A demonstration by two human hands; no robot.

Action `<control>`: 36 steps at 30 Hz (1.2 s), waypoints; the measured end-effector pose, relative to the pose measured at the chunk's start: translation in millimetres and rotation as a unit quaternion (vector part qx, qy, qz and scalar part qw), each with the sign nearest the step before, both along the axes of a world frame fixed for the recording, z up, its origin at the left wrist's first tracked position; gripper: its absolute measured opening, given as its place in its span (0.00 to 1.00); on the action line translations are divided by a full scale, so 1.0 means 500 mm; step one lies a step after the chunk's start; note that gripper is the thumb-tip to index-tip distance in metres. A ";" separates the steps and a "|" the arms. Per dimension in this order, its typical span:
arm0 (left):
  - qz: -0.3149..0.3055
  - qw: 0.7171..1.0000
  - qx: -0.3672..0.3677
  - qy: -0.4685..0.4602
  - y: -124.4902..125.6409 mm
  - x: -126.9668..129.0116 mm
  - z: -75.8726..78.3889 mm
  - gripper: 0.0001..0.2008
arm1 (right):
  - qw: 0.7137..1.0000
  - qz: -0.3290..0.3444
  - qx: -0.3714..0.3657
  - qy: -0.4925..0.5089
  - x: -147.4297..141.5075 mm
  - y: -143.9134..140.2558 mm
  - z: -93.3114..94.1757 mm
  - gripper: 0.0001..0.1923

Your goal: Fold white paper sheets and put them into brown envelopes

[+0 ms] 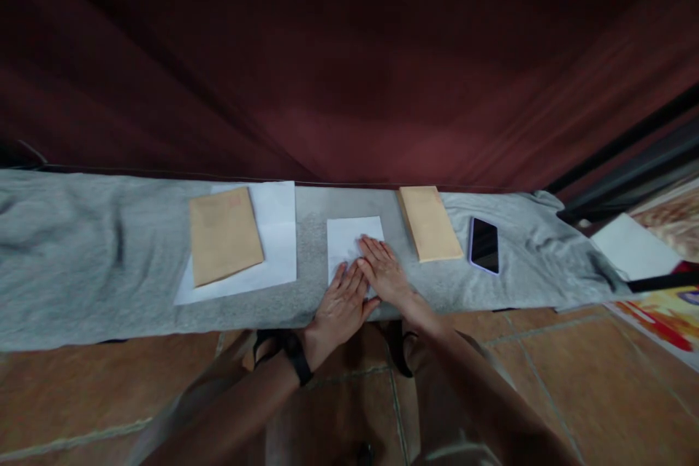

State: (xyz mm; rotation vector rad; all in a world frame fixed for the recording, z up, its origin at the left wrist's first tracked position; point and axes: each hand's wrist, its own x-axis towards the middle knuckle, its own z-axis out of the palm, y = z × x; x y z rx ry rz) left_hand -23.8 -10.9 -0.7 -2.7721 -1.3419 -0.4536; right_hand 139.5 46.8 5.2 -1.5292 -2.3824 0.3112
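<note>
A small white sheet of paper [349,239] lies flat on a long bench covered with grey cloth [109,255]. My left hand [339,308] rests palm-down on the sheet's near edge, fingers spread. My right hand [385,269] lies flat on the sheet's right part, its fingers beside those of the left. Neither hand grips anything. A black band circles my left wrist.
Left of the sheet, a tan envelope [223,234] lies on larger white paper [276,233]. To the right sit a stack of tan envelopes [429,223] and a dark phone [484,245]. A dark red curtain hangs behind. Tiled floor lies below; white paper [633,246] sits far right.
</note>
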 end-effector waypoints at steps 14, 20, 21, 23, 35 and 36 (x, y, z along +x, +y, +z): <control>0.030 0.998 -0.053 0.032 -0.011 -0.051 0.025 0.41 | 0.996 -0.034 0.050 -0.063 0.071 -0.003 -0.018 0.29; 0.028 0.997 -0.065 0.024 -0.011 -0.052 0.026 0.40 | 0.997 -0.051 0.051 -0.020 0.089 -0.007 -0.017 0.30; 0.027 0.997 -0.066 0.018 -0.010 -0.054 0.026 0.40 | 0.997 -0.050 0.054 -0.008 0.089 -0.009 -0.015 0.30; 0.022 0.997 -0.070 0.002 -0.008 -0.057 0.025 0.36 | 0.997 -0.040 0.060 0.016 0.082 -0.014 -0.009 0.29; 0.078 0.994 -0.065 -0.030 0.071 -0.016 0.021 0.29 | 0.998 -0.004 0.048 -0.046 0.015 -0.050 -0.013 0.29; 0.077 0.994 -0.070 -0.025 0.077 -0.008 0.022 0.29 | 0.998 -0.006 0.044 -0.053 0.014 -0.049 -0.011 0.29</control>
